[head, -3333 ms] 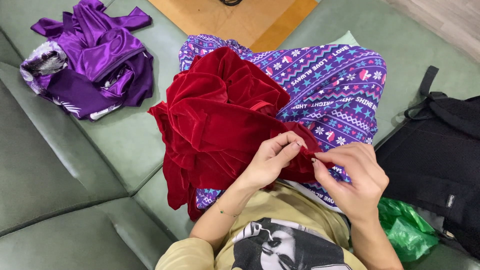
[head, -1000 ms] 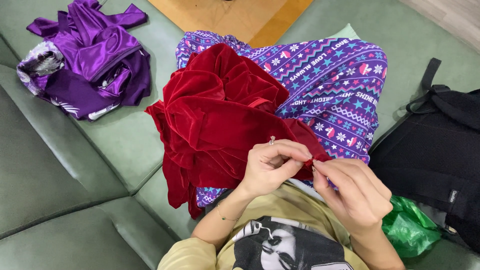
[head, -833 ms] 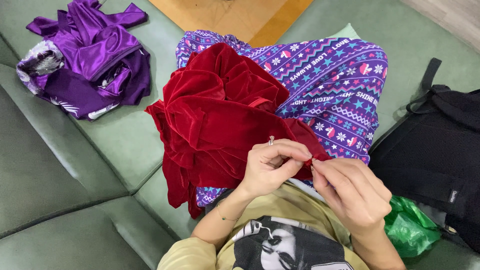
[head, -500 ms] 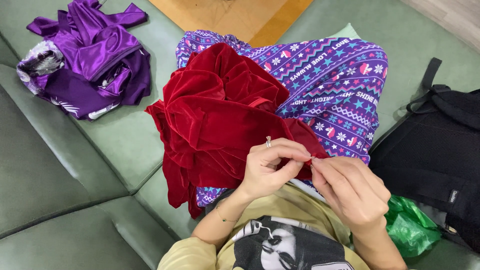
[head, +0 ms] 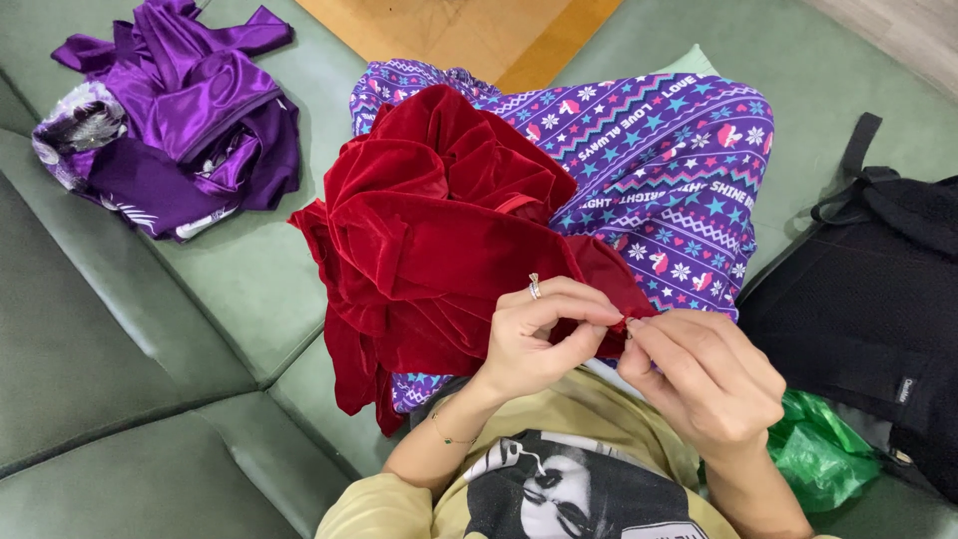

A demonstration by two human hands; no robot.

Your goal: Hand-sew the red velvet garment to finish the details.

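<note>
The left hand (head: 544,334) wears a slim silver ring (head: 535,287) with a small raised setting on one finger, and a thin chain bracelet (head: 446,431) with a tiny green bead circles that wrist. The right hand (head: 704,379) is bare of jewellery. The person wears a pale yellow T-shirt (head: 559,489) printed in black and white on the chest, and purple patterned trousers (head: 664,165) banded with stars, snowflakes, hearts and zigzags.

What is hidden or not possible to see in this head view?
- What the fingertips pinch at the edge of the dark red velvet garment: too small, covered by the left hand and right hand.
- The black fabric backpack: cut off by the right edge.
- The crumpled green plastic bag: partly behind the right arm.
</note>
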